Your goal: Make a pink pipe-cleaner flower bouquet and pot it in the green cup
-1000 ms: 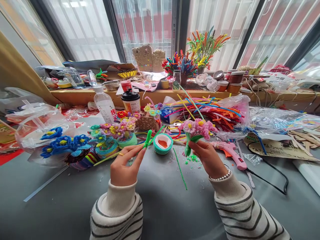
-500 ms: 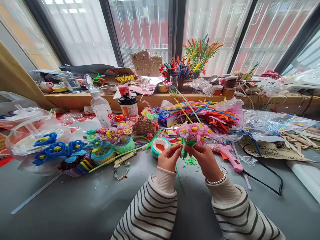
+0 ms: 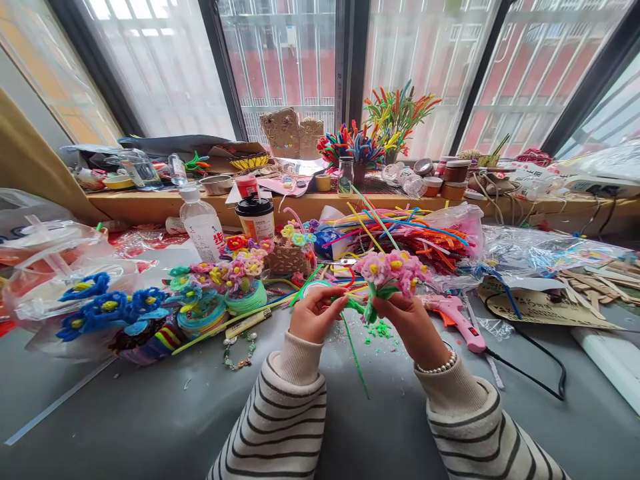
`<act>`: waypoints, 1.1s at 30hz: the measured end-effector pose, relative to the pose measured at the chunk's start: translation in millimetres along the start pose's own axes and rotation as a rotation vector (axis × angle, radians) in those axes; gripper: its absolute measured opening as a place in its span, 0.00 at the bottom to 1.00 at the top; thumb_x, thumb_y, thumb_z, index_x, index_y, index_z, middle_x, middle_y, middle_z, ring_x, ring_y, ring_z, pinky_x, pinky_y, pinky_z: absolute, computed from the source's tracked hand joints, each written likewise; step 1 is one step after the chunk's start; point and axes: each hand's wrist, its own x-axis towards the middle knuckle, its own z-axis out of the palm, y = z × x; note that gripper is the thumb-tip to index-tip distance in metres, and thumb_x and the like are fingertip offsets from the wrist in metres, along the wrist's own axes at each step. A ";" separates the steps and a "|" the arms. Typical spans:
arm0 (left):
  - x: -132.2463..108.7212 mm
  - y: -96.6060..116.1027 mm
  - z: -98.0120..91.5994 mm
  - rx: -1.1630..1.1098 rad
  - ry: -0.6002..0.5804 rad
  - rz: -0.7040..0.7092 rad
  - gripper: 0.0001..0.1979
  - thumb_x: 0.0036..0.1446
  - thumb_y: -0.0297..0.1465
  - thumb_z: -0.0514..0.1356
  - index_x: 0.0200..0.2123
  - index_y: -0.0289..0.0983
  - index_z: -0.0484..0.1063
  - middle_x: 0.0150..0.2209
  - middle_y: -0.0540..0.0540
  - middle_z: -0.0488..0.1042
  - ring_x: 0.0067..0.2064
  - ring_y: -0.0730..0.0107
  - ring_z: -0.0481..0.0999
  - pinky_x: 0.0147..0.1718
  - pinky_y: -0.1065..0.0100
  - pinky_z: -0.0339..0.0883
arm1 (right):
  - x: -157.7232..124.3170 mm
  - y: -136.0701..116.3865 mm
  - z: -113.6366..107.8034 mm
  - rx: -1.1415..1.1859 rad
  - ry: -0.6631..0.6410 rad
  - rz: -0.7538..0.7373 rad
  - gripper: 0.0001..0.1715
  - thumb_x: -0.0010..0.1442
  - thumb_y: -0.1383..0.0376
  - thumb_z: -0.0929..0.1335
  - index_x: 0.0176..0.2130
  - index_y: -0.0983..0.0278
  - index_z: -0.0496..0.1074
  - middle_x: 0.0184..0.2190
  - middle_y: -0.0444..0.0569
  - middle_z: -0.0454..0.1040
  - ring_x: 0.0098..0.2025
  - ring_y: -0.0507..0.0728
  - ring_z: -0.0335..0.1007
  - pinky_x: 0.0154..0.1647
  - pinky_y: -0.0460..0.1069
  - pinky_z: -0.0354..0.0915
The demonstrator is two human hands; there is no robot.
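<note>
My right hand (image 3: 413, 327) is closed on the green stem of a bouquet of pink pipe-cleaner flowers (image 3: 395, 265) with yellow centres and green leaves. Left of it, my left hand (image 3: 316, 313) pinches a green pipe cleaner (image 3: 356, 353). One stretch of it runs across to the bouquet's stem, while a thin end hangs down over the table. Small green clippings (image 3: 381, 330) lie scattered below the bouquet. Behind my left hand, a roll of tape (image 3: 320, 285) is mostly covered.
A pink glue gun (image 3: 463, 323) with a black cord lies at right. Blue pipe-cleaner flowers (image 3: 107, 305) and other potted ones stand at left, near a bracelet (image 3: 240, 350). A pipe-cleaner bundle (image 3: 425, 237), bottle (image 3: 201, 227) and coffee cup (image 3: 256, 219) stand farther back.
My left hand has moved left and down, away from the bouquet, drawing the green pipe cleaner out sideways. My right hand still holds the stem. The view has shifted slightly.
</note>
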 end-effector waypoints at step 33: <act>-6.5 -27.9 21.3 -0.199 0.074 -0.095 0.12 0.34 0.27 0.64 0.29 0.35 0.73 0.26 0.48 0.75 0.30 0.69 0.74 0.31 0.70 0.68 | 4.2 8.7 5.3 0.094 -0.001 0.050 0.13 0.40 0.57 0.69 0.22 0.65 0.71 0.17 0.41 0.61 0.22 0.48 0.51 0.23 0.45 0.50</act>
